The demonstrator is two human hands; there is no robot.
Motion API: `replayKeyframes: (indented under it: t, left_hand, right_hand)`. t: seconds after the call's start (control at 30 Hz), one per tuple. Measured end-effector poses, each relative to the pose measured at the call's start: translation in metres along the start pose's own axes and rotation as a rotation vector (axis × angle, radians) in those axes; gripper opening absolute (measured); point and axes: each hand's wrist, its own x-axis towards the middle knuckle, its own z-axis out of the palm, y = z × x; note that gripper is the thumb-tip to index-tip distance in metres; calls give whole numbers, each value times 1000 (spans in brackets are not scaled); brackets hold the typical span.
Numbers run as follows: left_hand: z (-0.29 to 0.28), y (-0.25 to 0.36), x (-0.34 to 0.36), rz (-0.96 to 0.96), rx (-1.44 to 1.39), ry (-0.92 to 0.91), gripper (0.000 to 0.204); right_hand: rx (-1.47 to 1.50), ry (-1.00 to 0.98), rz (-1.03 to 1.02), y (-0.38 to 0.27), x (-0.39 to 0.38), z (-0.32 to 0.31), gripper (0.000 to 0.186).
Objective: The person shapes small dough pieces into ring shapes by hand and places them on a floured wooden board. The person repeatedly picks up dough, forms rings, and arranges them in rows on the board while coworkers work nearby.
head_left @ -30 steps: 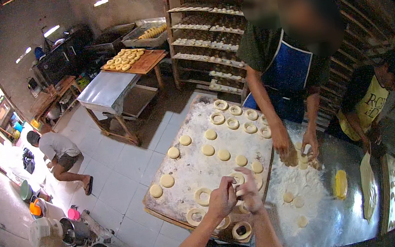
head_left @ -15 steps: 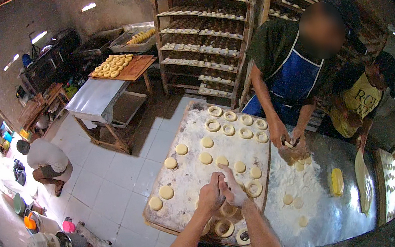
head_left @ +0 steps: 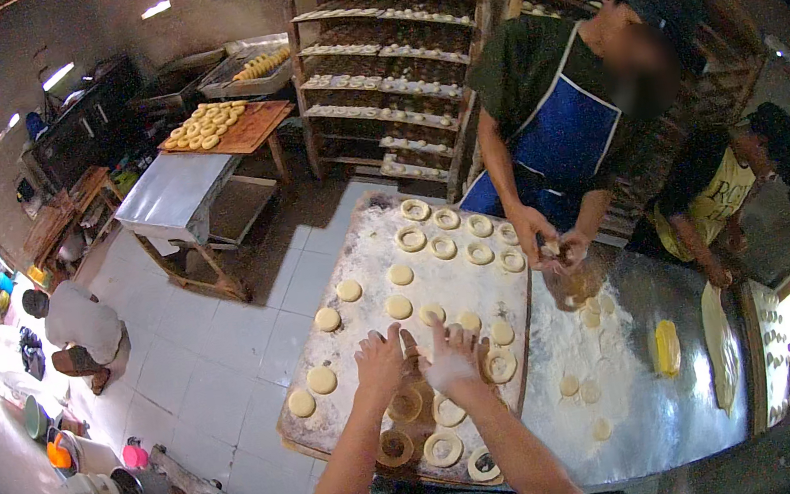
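Note:
My left hand (head_left: 381,360) and my right hand (head_left: 451,355) are side by side over a floured board (head_left: 353,238), fingers stretched out and apart. Flour whitens the back of the right one. What lies directly beneath the fingers is partly hidden. Flat dough discs (head_left: 398,307) lie beyond and to the left of my hands; another disc (head_left: 432,314) sits just at my right fingertips. Dough rings are close to my wrists, one of them a pale ring (head_left: 443,449) near the board's front edge. More rings (head_left: 410,239) are grouped at the far end.
Right of the board is a metal table (head_left: 642,424) with flour, small dough pieces and a yellow block (head_left: 668,348). A co-worker in a blue apron (head_left: 552,144) handles dough there; another person stands farther right. Behind are a loaded rack (head_left: 381,77) and a side table (head_left: 170,193).
My hands were pressed together over the board; now they are apart, with fingers spread and lowered toward it. The view has shifted slightly. The co-worker's hands remain together over the metal table.

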Motion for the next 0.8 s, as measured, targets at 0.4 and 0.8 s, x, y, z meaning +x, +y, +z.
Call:
replayKeyframes:
  t: [0.4, 0.8]
  left_hand:
    - [-4, 110, -46, 99, -571, 103, 38]
    - [48, 292, -84, 183, -822, -316, 32]
  right_hand:
    - [273, 198, 414, 225, -101, -22, 43]
    - [1331, 29, 60, 309, -145, -53, 47]
